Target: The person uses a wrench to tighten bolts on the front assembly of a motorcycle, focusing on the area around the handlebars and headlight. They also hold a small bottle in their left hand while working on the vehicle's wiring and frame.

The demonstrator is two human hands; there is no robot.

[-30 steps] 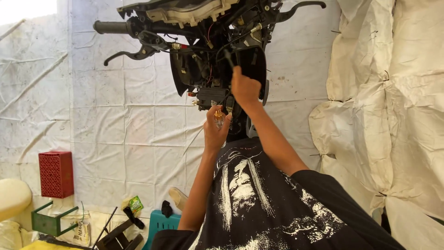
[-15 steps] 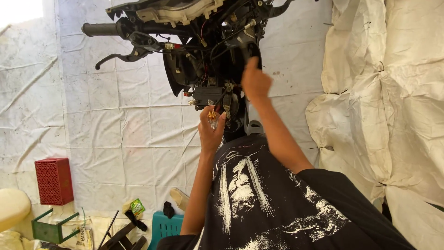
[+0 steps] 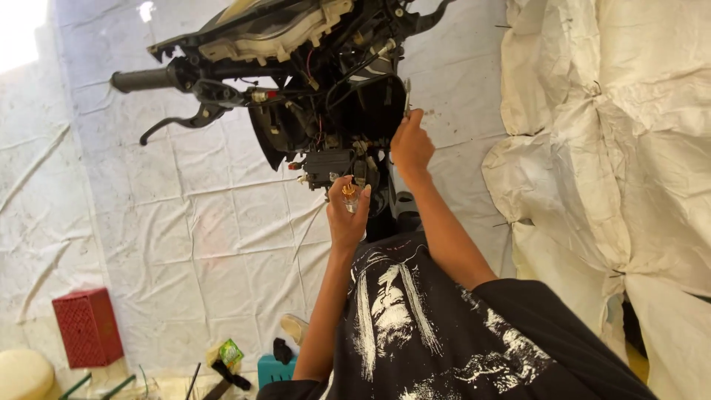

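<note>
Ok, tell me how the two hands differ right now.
The left hand pinches a small gold-capped clear part; the right hand grips a slim metal tool. The left hand sits lower; the right hand reaches higher. Both work at the motorcycle's stripped front.

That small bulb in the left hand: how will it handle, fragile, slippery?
The bulb looks like clear glass on a brass-coloured base, so probably fragile and smooth. It is tiny, likely very light. The left hand pinches it by fingertips; a round shape may roll if dropped.
</note>
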